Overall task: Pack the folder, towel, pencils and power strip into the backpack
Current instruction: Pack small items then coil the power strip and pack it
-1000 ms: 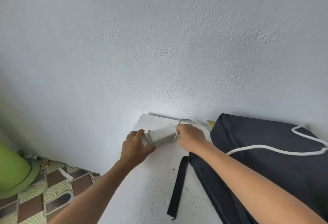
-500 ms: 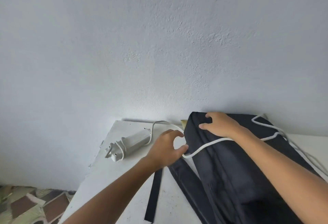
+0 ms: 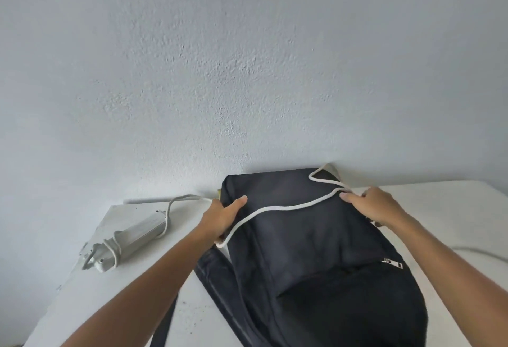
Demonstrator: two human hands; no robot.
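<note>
Both hands, left (image 3: 220, 216) and right (image 3: 376, 205), grip the black backpack (image 3: 316, 250) on the white table (image 3: 143, 291), power strip (image 3: 129, 239) beside it.

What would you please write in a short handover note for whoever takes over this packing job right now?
Left hand grips the backpack's upper left corner; right hand holds its upper right edge.
Backpack lies flat on the white table.
Power strip lies on the table left of it; its cord trails across the backpack.
Folder, towel, pencils: not visible.
Left: open the backpack, pack the strip.

A white table (image 3: 154, 286) stands against a pale, rough-plastered wall (image 3: 220, 58) (its left corner in view).
</note>
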